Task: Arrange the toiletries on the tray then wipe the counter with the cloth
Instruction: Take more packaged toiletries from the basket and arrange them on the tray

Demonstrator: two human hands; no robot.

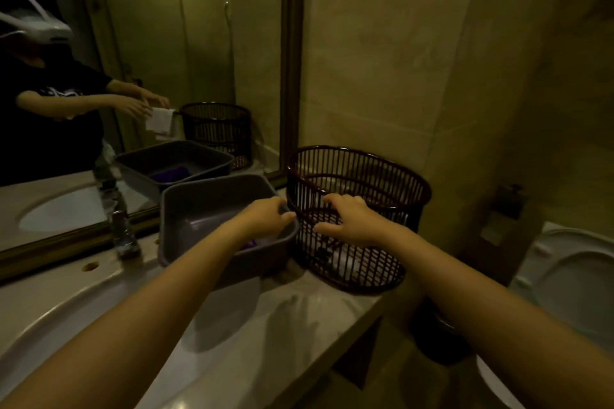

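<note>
Dim bathroom, yellowish light. Person stands at a pale stone counter (pixel 299 312), both bare arms stretched forward. Left hand (pixel 265 216) rests over the near right rim of a grey plastic tray (pixel 199 202), fingers curled down onto the rim; whether they actually pinch it or only lie on it I cannot tell. Right hand (pixel 352 219) sits against the front wall of a dark slatted basket (pixel 358 176), fingers spread wide and bent, tips touching the upper rim and bars, thumb out to the left; nothing held in it. Tray and basket stand just beside each other on the counter, tray to the left, basket at the counter's right end near the wall. Inside the tray something purple (pixel 249 245) shows just under the left wrist, too dark to name. Through the basket bars, pale items (pixel 345 262) lie at the bottom, blurred. A chrome tap (pixel 124 232) stands left of the tray, by the basin (pixel 66 315). Mirror (pixel 149 60) behind repeats tray and basket, and shows a white cloth (pixel 159 121) by the reflected hands. Toilet (pixel 571 276) off to the right, lower down
</note>
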